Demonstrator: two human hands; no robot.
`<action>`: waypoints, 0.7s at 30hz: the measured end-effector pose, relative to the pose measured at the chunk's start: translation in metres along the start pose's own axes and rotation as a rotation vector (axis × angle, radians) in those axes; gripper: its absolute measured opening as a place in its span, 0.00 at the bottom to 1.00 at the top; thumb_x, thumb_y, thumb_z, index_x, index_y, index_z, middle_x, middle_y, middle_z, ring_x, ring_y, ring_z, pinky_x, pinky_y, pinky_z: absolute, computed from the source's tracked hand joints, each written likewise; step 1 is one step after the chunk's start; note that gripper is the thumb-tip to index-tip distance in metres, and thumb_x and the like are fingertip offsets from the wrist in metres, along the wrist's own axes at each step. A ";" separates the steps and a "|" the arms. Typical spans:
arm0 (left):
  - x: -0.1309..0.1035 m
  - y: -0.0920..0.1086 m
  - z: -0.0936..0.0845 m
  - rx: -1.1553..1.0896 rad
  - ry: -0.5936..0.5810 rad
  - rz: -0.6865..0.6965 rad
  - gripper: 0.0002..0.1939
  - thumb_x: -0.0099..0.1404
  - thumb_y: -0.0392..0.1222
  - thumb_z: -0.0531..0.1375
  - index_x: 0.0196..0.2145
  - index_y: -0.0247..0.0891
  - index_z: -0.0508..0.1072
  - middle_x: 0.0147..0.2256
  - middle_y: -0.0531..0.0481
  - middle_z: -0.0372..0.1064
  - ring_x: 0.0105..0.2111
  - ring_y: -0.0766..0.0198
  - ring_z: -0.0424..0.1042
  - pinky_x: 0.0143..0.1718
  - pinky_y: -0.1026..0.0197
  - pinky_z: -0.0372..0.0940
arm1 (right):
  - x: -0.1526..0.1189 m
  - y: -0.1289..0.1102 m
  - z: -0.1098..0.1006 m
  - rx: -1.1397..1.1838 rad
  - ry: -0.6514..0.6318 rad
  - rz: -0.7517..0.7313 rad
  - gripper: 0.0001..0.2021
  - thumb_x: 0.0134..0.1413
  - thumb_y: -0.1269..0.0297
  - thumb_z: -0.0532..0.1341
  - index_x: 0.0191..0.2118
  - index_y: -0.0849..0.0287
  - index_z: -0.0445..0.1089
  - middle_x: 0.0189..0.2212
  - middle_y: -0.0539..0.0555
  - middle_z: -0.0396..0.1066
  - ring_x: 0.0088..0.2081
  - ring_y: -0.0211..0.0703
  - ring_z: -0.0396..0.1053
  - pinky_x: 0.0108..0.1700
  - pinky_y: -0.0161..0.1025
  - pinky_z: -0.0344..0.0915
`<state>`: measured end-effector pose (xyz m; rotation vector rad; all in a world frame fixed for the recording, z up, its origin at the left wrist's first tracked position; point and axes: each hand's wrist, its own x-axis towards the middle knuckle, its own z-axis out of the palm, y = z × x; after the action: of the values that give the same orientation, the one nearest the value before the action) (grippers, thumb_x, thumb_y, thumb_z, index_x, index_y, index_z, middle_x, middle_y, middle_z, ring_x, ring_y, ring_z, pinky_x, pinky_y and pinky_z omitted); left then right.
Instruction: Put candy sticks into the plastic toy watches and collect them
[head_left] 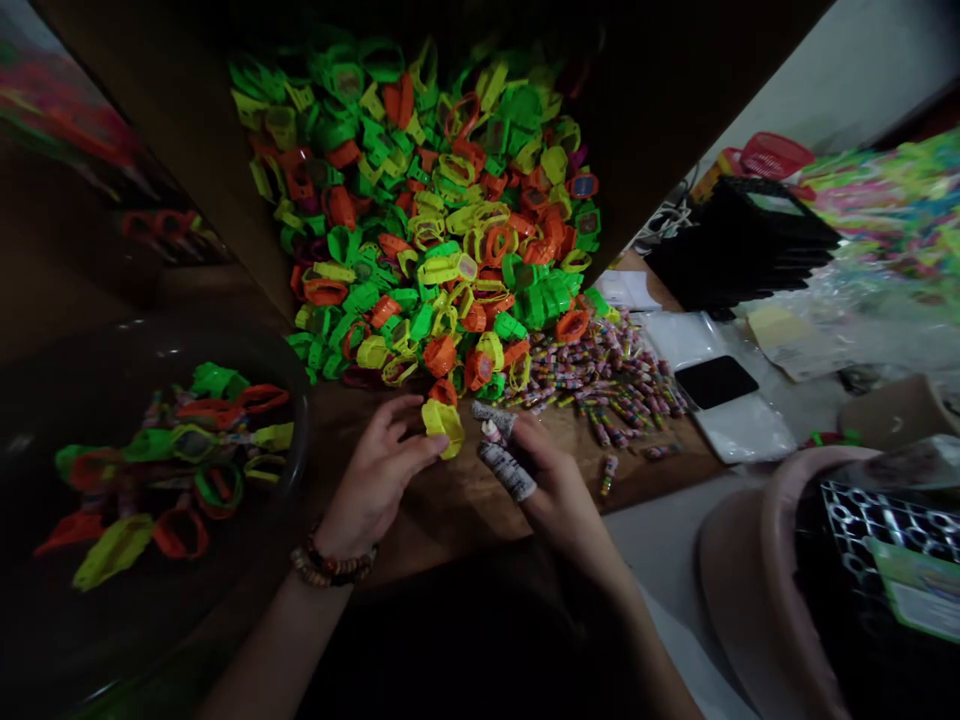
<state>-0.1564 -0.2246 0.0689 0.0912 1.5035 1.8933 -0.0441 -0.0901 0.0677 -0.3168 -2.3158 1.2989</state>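
Note:
My left hand (382,470), with a beaded bracelet at the wrist, pinches a yellow plastic piece (442,428) between thumb and fingers. To its right, my right hand (544,470) has wrapped thumb and finger tips and grips a small wrapped candy roll (493,430), mostly hidden between them. The two held things are apart. Just beyond my hands lies a big heap of green, orange and yellow plastic pieces (450,230). Beside it, at the heap's right, is a pile of small wrapped candy rolls (607,370).
At the left, a dark basin (300,420) holds several pieces with rolls. On the right are a black phone (718,382), stacked black trays (742,240), clear plastic bags (750,432) and a pink tub (772,530). Dark panels flank the heap.

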 end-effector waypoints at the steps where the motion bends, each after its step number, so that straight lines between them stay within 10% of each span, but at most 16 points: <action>1: -0.003 0.003 0.003 -0.063 -0.030 -0.052 0.29 0.48 0.38 0.69 0.48 0.44 0.68 0.38 0.52 0.72 0.37 0.66 0.72 0.37 0.65 0.67 | -0.001 -0.004 0.000 0.012 -0.013 0.004 0.06 0.57 0.65 0.56 0.38 0.58 0.69 0.35 0.54 0.70 0.38 0.40 0.68 0.40 0.35 0.67; 21: -0.018 -0.004 0.019 0.164 0.064 0.348 0.18 0.49 0.40 0.70 0.37 0.37 0.70 0.40 0.47 0.75 0.36 0.63 0.76 0.37 0.64 0.72 | -0.021 -0.023 0.013 -0.583 0.115 -0.208 0.12 0.59 0.73 0.51 0.46 0.67 0.66 0.35 0.61 0.67 0.37 0.48 0.62 0.41 0.43 0.64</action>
<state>-0.1322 -0.2183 0.0781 0.3939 1.7760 2.0511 -0.0315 -0.1207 0.0757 -0.3117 -2.5030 0.4752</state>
